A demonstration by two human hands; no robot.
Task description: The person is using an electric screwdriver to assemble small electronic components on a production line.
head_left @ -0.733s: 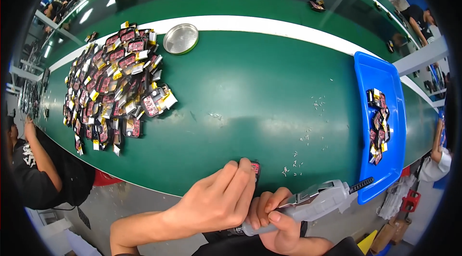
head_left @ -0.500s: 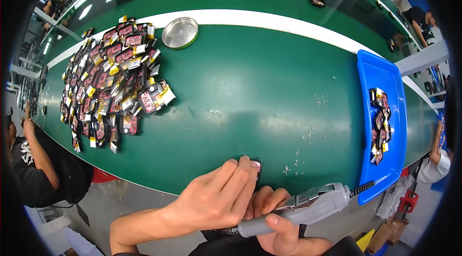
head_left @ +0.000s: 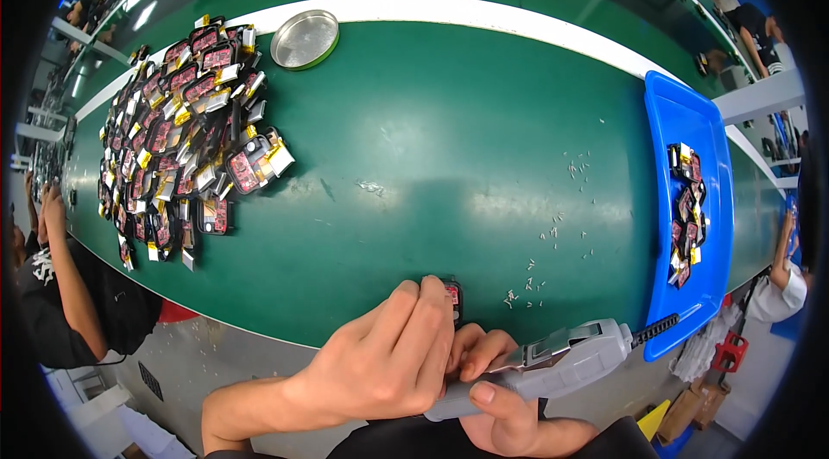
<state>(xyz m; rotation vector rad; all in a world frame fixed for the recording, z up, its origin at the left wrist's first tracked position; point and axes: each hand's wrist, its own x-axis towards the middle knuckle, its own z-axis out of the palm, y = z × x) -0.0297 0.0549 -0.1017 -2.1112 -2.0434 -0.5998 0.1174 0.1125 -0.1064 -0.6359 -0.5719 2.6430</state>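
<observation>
The right hand (head_left: 496,386) is closed around a grey handheld tool (head_left: 561,361), from whose end a black coiled cord (head_left: 656,331) comes out. The left hand (head_left: 389,360) is bent over a small black case (head_left: 455,297) with a red board, which lies near the front edge of the green desk (head_left: 389,105); whether the fingers grip it or only touch it, I cannot tell. Both hands are close together. A pile of similar cases (head_left: 177,131) stands at the left, beside a round metal dish (head_left: 305,38); at the right, a blue tray (head_left: 715,226) contains several more.
</observation>
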